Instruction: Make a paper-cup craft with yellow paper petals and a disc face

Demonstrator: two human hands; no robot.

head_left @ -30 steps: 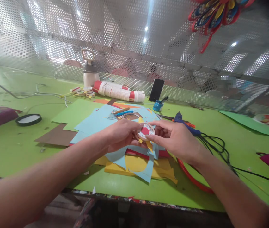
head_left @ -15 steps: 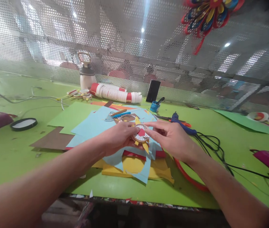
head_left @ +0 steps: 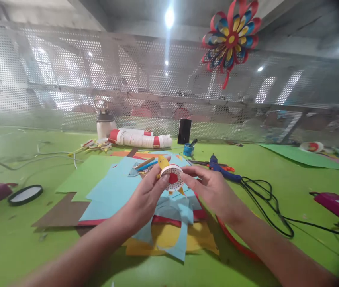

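Note:
Both my hands hold a small round paper craft (head_left: 172,176) above the table, a white dotted disc with a red centre and yellow paper bits at top and bottom. My left hand (head_left: 147,197) pinches its left edge with fingers closed. My right hand (head_left: 209,189) grips its right edge. Below them lies a pile of light blue paper sheets (head_left: 118,187), with yellow paper (head_left: 169,237) and red paper under it.
On the green table (head_left: 277,191) lie a blue glue gun (head_left: 221,169) with black cable, a stack of paper cups (head_left: 141,139), a white bottle (head_left: 105,123), a phone (head_left: 184,130), a small blue pot (head_left: 188,150) and a black ring (head_left: 25,194). A perforated metal screen stands behind, with a paper flower (head_left: 230,38).
Both hands have lifted the round craft up off the paper pile and tipped it upright. The view has tilted upward, showing more of the screen and the flower.

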